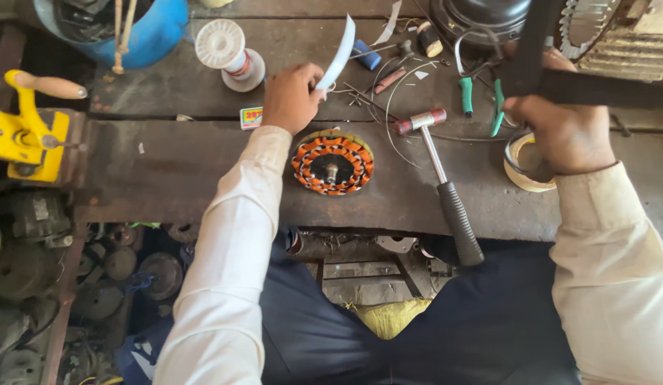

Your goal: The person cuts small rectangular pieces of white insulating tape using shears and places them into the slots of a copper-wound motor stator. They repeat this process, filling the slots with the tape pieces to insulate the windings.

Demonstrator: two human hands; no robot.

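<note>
Left hand (292, 96) grip pinching white paper strip (338, 53), right hand (559, 132) grip clenched on dark bar (531, 43), copper-wound stator (333, 162) and hammer (442, 178) near tabletop (167, 171) front edge

Dark bar (534, 43) hides the right hand's (559, 132) fingers.

A round stator (333, 162) shows orange windings ringed in yellow around a dark centre. The hammer (441, 178) has a red-tipped head, silver shaft and black grip. Far left, a yellow press (21, 135); far right, green-handled pliers (481, 100); a white strip (338, 53).
</note>
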